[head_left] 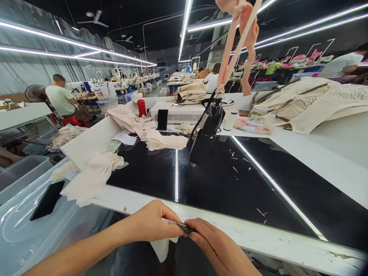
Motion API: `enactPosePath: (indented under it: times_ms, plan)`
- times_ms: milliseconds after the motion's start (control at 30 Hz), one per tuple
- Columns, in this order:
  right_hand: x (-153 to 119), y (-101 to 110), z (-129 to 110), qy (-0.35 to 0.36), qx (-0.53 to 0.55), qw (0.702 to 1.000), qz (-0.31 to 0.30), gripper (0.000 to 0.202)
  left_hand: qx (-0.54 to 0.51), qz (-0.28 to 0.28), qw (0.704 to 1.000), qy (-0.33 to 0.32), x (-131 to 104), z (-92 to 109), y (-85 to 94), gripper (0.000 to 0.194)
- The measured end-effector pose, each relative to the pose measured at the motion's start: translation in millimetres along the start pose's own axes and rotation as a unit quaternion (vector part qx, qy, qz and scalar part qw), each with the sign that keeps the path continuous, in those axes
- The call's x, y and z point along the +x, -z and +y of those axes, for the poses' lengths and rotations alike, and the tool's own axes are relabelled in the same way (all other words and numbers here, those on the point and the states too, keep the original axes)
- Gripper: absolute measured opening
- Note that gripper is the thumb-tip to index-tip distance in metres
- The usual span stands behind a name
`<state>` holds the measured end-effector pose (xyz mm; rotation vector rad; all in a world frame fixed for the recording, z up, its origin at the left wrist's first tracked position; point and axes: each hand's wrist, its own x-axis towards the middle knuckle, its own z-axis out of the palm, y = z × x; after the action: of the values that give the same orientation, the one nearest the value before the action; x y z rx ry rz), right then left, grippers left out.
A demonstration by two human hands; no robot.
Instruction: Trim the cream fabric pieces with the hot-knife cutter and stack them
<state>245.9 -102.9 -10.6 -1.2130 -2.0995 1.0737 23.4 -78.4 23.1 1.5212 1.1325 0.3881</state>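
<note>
Just in front of the table's near edge, my left hand (156, 222) is closed on a piece of cream fabric (161, 249), which hangs below its fingers. My right hand (214, 239) pinches a small dark tool (185, 227), whose tip meets the fingers of my left hand. The hands almost touch. The tool is mostly covered by fingers, so its kind is unclear. Beyond them, a black hand-held device (205, 134) hangs from peach fabric strips (230, 53) over the glossy black tabletop (218, 191).
Cream fabric pieces (92, 176) lie at the table's left corner, near a black phone (47, 200) on a clear plastic bin. A white box (181, 115), a red bottle (141, 108) and an upright phone (162, 119) stand at the back. Lace garments (319, 96) lie right.
</note>
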Motion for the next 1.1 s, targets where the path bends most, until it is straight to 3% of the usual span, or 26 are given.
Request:
enactPosePath:
  times_ms: [300,467,567,733,867,967,1033,1100]
  plan:
    - [2,-5,1,0.01,-0.014,1.0,0.012,0.041,-0.021,-0.005,1.0,0.005,-3,-4,-1.1,0.029]
    - [-2,13,17,-0.023,-0.071,0.99,0.122,0.048,-0.072,-0.016,0.997,-0.017,1,0,3.7,0.035]
    - [-2,39,38,0.004,-0.217,0.957,0.192,0.052,-0.124,-0.003,0.992,0.009,5,-4,7.7,0.051]
    - [11,68,67,0.035,-0.461,0.861,0.211,0.059,-0.203,-0.005,0.979,0.032,11,-16,9.2,0.065]
    - [27,72,76,0.061,-0.505,0.836,0.208,0.052,-0.227,0.009,0.974,0.02,10,-19,9.9,0.071]
    - [29,69,74,0.07,-0.504,0.823,0.253,0.051,-0.241,0.029,0.97,0.006,9,-19,12.4,0.072]
    - [26,61,65,0.072,-0.459,0.847,0.259,0.052,-0.253,0.033,0.967,-0.006,9,-20,13.8,0.07]
    - [22,47,49,0.07,-0.338,0.913,0.217,0.051,-0.257,0.033,0.966,-0.017,9,-22,13.8,0.068]
